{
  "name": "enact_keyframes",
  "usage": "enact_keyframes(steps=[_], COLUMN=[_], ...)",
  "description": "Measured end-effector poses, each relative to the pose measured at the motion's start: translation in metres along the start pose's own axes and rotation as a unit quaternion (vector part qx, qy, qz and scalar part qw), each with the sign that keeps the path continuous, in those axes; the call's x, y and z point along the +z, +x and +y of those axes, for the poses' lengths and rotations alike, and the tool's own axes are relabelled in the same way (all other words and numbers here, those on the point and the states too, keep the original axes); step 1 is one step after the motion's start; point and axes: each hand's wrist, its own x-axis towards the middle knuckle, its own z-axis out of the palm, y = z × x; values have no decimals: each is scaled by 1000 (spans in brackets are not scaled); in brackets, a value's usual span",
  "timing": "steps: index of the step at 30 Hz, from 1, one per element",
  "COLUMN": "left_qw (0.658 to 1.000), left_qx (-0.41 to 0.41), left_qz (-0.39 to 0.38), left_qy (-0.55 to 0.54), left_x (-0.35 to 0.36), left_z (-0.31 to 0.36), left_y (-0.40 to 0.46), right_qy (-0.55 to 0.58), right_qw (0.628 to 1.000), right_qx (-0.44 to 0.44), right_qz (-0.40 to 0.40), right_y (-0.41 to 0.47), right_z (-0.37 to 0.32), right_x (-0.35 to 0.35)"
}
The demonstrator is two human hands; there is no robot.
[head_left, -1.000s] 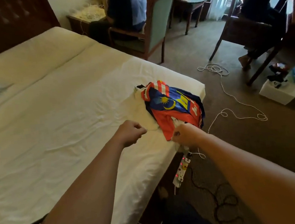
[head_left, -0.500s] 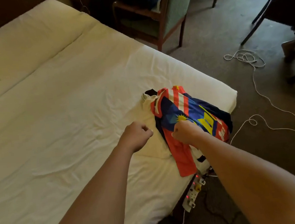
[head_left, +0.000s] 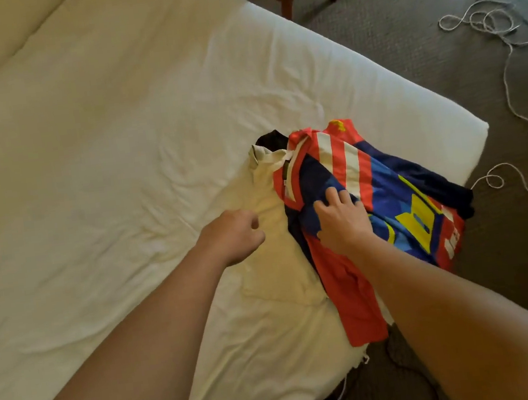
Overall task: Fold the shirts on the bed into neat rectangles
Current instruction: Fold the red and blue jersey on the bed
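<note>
Head view. A pile of shirts lay near the right-hand corner of the bed (head_left: 117,151), close to its edge. Uppermost was a multicoloured jersey (head_left: 388,191), crumpled, in red, white, blue and yellow; a red portion hung past the mattress edge. Beneath it lay a cream shirt (head_left: 277,264), spread toward the left, and a dark garment (head_left: 270,139) showed at the far side of the pile. The right hand (head_left: 341,220) rested on the jersey near its collar, fingers (head_left: 333,196) spread wide and pressing into the cloth, with nothing pinched between them. The left hand (head_left: 232,237) hovered just beside the jersey, over the cream shirt, fingers curled loosely inward; whether they gripped any cloth could not be told. No shirt had yet taken a rectangular form. On the carpet beyond the bed lay a loose white cord (head_left: 497,25).

Judged risks: since the pile sat at the mattress edge, dragging the jersey sideways could tip it, or the overhanging part, onto the floor. Lifting the jersey might also drag the cream shirt along, bunching both.
</note>
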Motion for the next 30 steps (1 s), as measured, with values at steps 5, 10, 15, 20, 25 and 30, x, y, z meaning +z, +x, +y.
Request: enact_keyframes(steps=[5, 10, 15, 20, 25, 30], left_qw=[1000, 1000, 999, 998, 996, 996], left_qx=[-1, -5, -2, -2, -16, -31], left_qz=[-13, 4, 25, 55, 75, 74], left_qy=[17, -7, -24, -37, -35, -26], left_x=[0, -15, -35, -46, -39, -18], left_z=[-15, -19, -19, -27, -42, -50], left_y=[16, 9, -19, -71, -139, -179], right_qy=[-11, 125, 180, 221, 166, 126], right_qw=[998, 990, 975, 959, 981, 991], right_qx=[-43, -2, 48, 60, 75, 26], right_qz=[40, 57, 120, 167, 62, 36], right_y=[16, 13, -7, -35, -79, -112], right_z=[12, 13, -9, -28, -35, -41], right_x=[4, -23, -71, -103, -116, -109])
